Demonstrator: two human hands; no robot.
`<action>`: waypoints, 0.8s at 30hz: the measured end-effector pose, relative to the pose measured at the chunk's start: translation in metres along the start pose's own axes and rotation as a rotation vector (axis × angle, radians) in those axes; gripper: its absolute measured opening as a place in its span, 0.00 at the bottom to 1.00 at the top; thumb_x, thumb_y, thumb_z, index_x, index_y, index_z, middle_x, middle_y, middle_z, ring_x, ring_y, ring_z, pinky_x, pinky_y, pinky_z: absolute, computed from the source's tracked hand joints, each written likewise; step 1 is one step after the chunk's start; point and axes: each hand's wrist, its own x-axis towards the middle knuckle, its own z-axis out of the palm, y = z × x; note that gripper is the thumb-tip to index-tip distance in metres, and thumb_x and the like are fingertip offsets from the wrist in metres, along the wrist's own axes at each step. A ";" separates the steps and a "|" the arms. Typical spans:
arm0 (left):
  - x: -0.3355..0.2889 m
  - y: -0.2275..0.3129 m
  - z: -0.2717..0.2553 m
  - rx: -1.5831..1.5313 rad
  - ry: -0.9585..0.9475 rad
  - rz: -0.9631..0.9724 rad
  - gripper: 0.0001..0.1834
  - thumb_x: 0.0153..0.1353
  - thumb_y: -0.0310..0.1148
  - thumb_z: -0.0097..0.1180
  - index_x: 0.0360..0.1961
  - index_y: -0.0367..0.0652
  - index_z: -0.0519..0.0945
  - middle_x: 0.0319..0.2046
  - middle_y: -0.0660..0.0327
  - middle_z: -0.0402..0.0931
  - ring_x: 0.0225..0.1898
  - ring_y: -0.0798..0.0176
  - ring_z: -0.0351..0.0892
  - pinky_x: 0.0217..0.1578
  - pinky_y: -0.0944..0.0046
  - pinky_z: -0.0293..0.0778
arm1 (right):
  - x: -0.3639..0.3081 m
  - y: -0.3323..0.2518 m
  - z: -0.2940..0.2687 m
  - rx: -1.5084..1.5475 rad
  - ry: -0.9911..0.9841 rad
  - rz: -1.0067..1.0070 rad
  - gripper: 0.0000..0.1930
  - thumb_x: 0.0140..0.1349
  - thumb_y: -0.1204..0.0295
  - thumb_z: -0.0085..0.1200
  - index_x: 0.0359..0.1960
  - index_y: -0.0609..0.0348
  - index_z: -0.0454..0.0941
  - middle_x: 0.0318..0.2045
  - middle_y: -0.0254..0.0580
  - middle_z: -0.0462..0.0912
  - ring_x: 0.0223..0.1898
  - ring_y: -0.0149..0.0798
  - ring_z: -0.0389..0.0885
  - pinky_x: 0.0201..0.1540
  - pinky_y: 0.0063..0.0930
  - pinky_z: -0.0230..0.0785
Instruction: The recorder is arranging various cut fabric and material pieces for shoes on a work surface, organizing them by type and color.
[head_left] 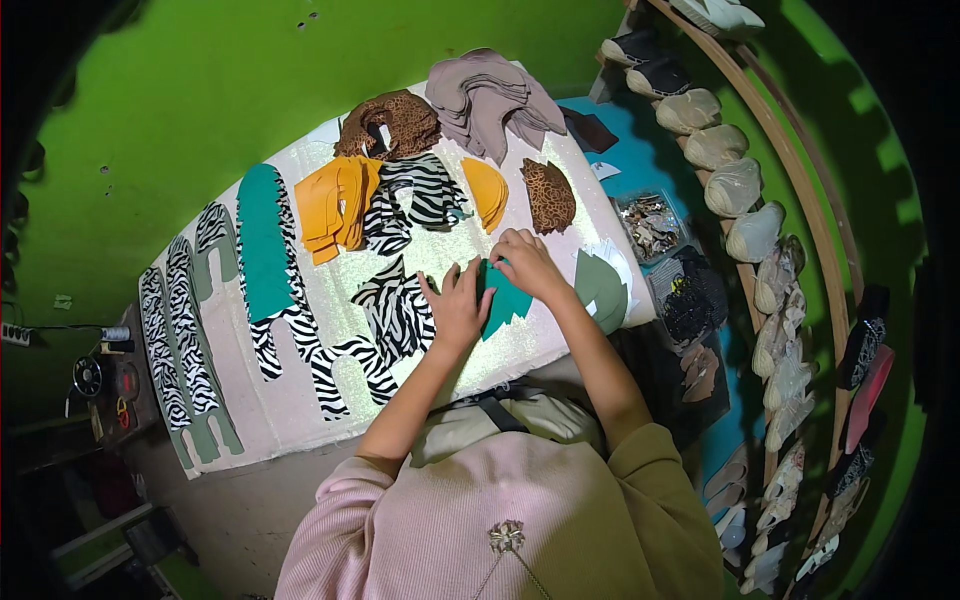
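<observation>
A stack of dark green, curved cut pieces [507, 308] that look like fabric lies near the table's front edge. My left hand [458, 308] rests with fingers apart between these and a pile of zebra-print pieces [388, 305], thumb against the green edge. The fingers of my right hand [527, 264] are bent together at the top of the green pieces, pinching their upper edge. Right of my right wrist lie grey-green rounded pieces [603, 290] with white backing. Beyond my hands sit a mustard half-round piece [485, 193] and a leopard-print one [549, 197].
The pale table [262, 412] also carries a mustard stack [335, 205], mauve pieces [490, 98], a leopard-print pile [390, 124] and zebra strips [195, 340] at left. Bins of small parts [650, 226] stand to the right, beside a wooden rack of shoe forms [732, 188].
</observation>
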 end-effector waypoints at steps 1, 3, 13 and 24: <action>0.000 0.000 0.000 0.002 0.007 0.020 0.32 0.57 0.45 0.59 0.60 0.46 0.66 0.41 0.62 0.79 0.55 0.53 0.70 0.59 0.25 0.38 | -0.004 0.001 0.000 0.016 0.022 -0.018 0.08 0.54 0.72 0.57 0.36 0.51 0.78 0.40 0.35 0.74 0.49 0.42 0.71 0.49 0.38 0.63; -0.001 -0.001 0.000 0.012 -0.002 0.035 0.31 0.57 0.45 0.58 0.60 0.46 0.66 0.41 0.62 0.79 0.55 0.52 0.71 0.59 0.25 0.38 | -0.013 0.003 0.002 0.049 0.065 -0.053 0.08 0.54 0.72 0.57 0.37 0.51 0.77 0.39 0.35 0.74 0.48 0.41 0.71 0.48 0.38 0.63; -0.003 -0.001 -0.001 0.017 -0.039 0.042 0.32 0.57 0.44 0.57 0.60 0.43 0.65 0.47 0.60 0.76 0.55 0.49 0.70 0.58 0.23 0.36 | -0.007 -0.001 0.021 0.025 0.102 -0.001 0.19 0.55 0.71 0.56 0.51 0.49 0.72 0.42 0.39 0.73 0.48 0.45 0.71 0.52 0.38 0.62; -0.006 0.000 -0.004 0.017 -0.062 0.045 0.31 0.57 0.44 0.56 0.60 0.42 0.66 0.52 0.58 0.71 0.57 0.45 0.67 0.57 0.21 0.36 | -0.015 0.003 0.017 -0.006 0.145 -0.080 0.09 0.54 0.73 0.57 0.38 0.48 0.77 0.36 0.31 0.75 0.44 0.38 0.73 0.47 0.35 0.61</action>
